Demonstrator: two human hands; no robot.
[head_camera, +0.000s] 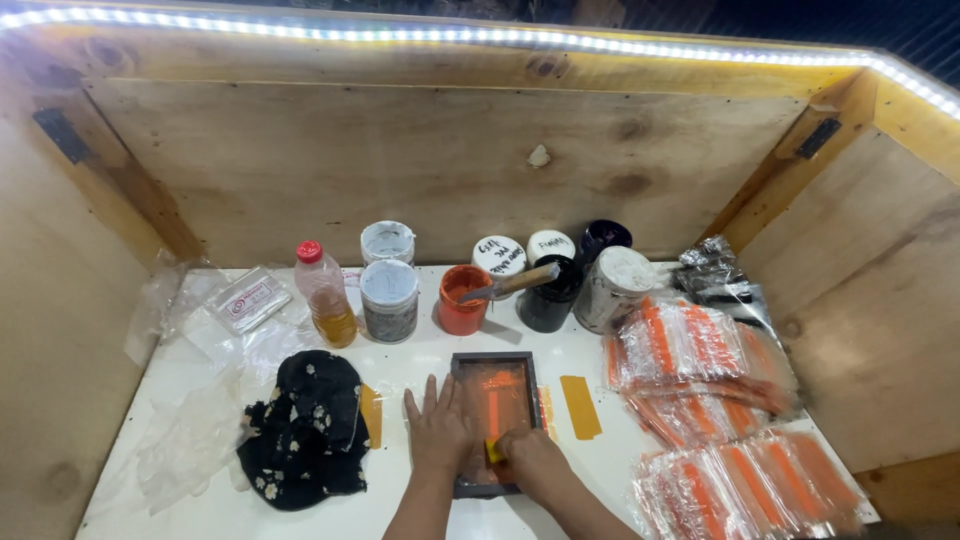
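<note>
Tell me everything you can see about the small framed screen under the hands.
The screen is a small rectangle with a dark grey frame and an orange-stained mesh, lying flat on the white table. The left hand presses flat on its left edge; the right hand holds a small yellow piece against the mesh near the bottom. An orange streak runs down its middle.

Clear packets (700, 350) with orange strips lie stacked at the table's right edge, more packets (750, 485) in front of them. A crumpled dark wrapper (715, 270) sits behind. At back left lies a clear flat bag (250, 297) with a white-and-red label. Two round white lids (499, 254) bear handwriting among the jars.
</note>
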